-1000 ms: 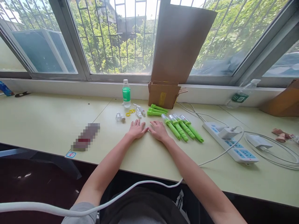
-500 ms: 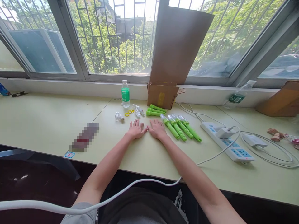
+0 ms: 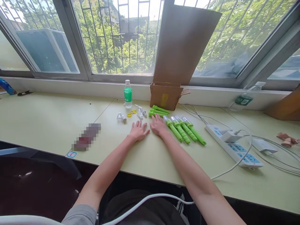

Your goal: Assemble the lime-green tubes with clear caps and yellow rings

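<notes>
My left hand (image 3: 138,130) lies palm down on the pale table (image 3: 150,156), fingers spread and holding nothing. Close beside it, my right hand (image 3: 158,125) is also flat and open, its fingertips at the near end of some green plastic tubes (image 3: 159,114). To its right lie several green sticks with clear caps (image 3: 179,129), side by side and slanted. Beyond my left hand are small clear plastic parts (image 3: 140,112), several yellow rings (image 3: 129,115) and more clear pieces (image 3: 121,117).
A water bottle with a green label (image 3: 127,95) and a cardboard box (image 3: 165,97) stand along the window ledge. At the right lie a power strip (image 3: 234,150) with chargers and white cables, and wooden pieces (image 3: 287,139). A white cable (image 3: 150,197) crosses before my body.
My right hand has slid slightly forward toward the green tubes, and a gap has opened between my thumbs. The camera view has shifted a little.
</notes>
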Tool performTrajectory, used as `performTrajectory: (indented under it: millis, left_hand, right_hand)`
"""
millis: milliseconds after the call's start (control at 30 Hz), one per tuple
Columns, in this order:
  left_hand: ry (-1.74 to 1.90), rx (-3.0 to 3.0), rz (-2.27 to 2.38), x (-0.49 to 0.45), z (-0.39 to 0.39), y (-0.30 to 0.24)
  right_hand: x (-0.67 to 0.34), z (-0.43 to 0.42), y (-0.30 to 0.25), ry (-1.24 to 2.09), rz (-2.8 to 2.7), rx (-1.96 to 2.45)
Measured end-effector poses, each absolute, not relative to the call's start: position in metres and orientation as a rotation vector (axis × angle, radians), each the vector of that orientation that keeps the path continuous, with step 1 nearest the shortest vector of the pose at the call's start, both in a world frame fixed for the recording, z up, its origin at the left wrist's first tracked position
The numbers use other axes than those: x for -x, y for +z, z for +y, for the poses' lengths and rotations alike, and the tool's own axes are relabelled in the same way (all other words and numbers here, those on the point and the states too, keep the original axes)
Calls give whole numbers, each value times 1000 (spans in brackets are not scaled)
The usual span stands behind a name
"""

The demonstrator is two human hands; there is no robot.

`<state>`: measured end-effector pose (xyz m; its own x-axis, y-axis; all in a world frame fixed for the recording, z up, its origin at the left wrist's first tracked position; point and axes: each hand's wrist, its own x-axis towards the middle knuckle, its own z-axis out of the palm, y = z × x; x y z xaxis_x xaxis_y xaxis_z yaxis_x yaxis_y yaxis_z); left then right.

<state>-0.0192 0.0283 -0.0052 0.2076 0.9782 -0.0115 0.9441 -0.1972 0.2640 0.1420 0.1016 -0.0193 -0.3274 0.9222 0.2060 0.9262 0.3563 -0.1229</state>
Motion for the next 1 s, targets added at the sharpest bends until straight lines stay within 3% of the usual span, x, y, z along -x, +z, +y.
performTrajectory:
  millis: [500,1000]
  left_hand:
    - [250,-2299,1854,18,29,-8]
    - [581,-2179,2085,28,58,-17]
  right_hand:
    - [-137,109,-18,-258,-2217,1554]
    - [-137,105,-17,-212,-2248,1637]
